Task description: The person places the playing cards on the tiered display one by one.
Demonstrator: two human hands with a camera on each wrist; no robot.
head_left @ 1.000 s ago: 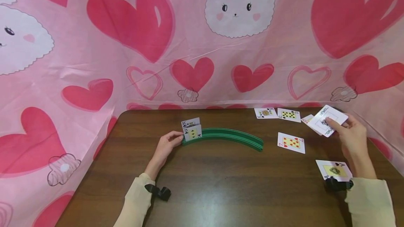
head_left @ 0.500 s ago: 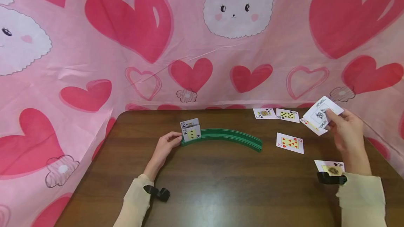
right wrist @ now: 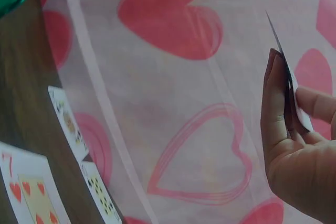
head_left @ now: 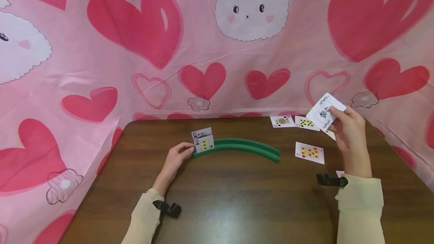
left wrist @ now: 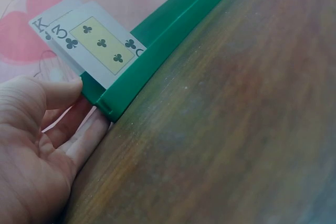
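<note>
In the head view my right hand (head_left: 350,129) holds a joker card (head_left: 320,109) up, thumb on its face and fingers behind. The right wrist view shows this card nearly edge-on. At the left, my left hand (head_left: 175,158) pinches the end of a curved green card holder (head_left: 251,145). Two cards stand upright in that end: a three of clubs (left wrist: 100,45) in front and a king (left wrist: 39,22) partly hidden behind it. The rest of the holder's slot curves away to the right.
Face up on the brown table (head_left: 230,202) lie a seven of hearts (head_left: 309,153), a king (head_left: 283,122) and a ten (head_left: 305,123) near the back edge. A red-suited card (head_left: 329,134) shows partly below the joker. The right forearm mostly hides another card (head_left: 340,174).
My right hand has carried the joker leftward and upward, away from the red-suited card. The right forearm now covers most of the ace. My left hand stays at the holder's end.
</note>
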